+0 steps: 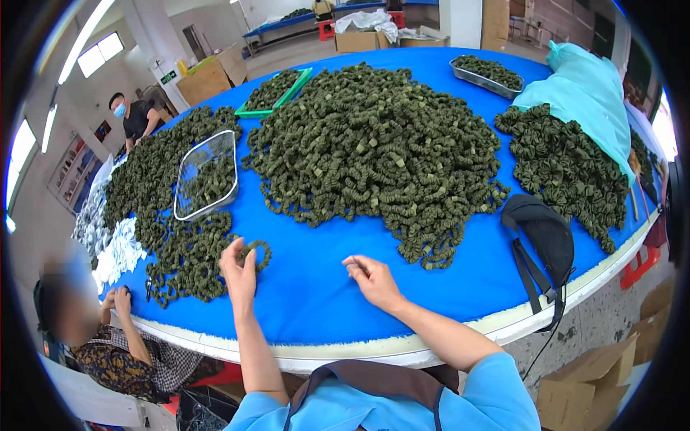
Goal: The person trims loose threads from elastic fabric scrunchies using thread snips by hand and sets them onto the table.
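Note:
My left hand (238, 279) is closed on one dark green ruffled ring, like a scrunchie (266, 255), that sticks out to the right of the fingers. It is over the blue cloth, at the right edge of a spread of similar green rings (190, 262). Across from it, my right hand (375, 282) hovers over the cloth with thumb and fingertips drawn together; whatever may be between them is too small to make out. Beyond both hands rises a big heap of green scrunchies (374, 144), a few showing paler tags or patches.
A wire basket (236, 169) and a green-rimmed tray (291, 92) hold more rings. At the far right are a metal tray (503, 92), a teal sack (582, 93) and a black waist bag (543, 233). A co-worker sits at my left by white pieces (122, 251); another person stands farther back.

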A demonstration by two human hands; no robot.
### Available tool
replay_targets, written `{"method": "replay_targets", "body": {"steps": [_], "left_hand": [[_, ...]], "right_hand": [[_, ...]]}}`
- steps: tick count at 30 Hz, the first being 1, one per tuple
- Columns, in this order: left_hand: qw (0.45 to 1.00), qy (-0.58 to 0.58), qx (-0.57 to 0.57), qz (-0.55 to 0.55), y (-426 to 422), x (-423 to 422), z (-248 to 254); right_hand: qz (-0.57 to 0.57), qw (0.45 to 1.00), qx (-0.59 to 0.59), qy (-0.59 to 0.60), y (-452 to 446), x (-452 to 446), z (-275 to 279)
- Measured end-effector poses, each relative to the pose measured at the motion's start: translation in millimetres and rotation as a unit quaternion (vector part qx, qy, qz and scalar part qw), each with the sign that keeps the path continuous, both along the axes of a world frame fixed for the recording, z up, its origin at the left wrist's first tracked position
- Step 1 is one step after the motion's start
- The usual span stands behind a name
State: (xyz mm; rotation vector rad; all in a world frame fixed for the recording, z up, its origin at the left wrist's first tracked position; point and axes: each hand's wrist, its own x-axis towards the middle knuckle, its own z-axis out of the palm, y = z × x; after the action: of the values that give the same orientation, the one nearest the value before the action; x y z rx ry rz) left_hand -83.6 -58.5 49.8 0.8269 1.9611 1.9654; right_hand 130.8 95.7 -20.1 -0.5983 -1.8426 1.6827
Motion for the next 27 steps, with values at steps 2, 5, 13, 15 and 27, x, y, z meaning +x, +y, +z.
{"method": "replay_targets", "body": {"steps": [2,5,13,15,27], "left_hand": [[0.975,0.186,-0.108,0.050,8,1,11],[0.904,0.383,-0.180,0.054,28,6,20],[0.874,0.453,-0.176,0.010,190,7,25],[0.853,0.472,-0.218,0.048,205,6,32],[0.976,-0.128,0.043,-0.171,112,47,33]], "right_hand": [[-0.004,0.999,0.045,0.014,-3,-7,0],[-0.003,0.996,0.090,0.030,-6,-12,-1],[-0.007,0.999,0.002,0.038,2,-12,-6],[-0.009,0.999,0.001,0.050,4,-12,-8],[0.000,0.964,-0.246,0.105,21,-4,4]]}}
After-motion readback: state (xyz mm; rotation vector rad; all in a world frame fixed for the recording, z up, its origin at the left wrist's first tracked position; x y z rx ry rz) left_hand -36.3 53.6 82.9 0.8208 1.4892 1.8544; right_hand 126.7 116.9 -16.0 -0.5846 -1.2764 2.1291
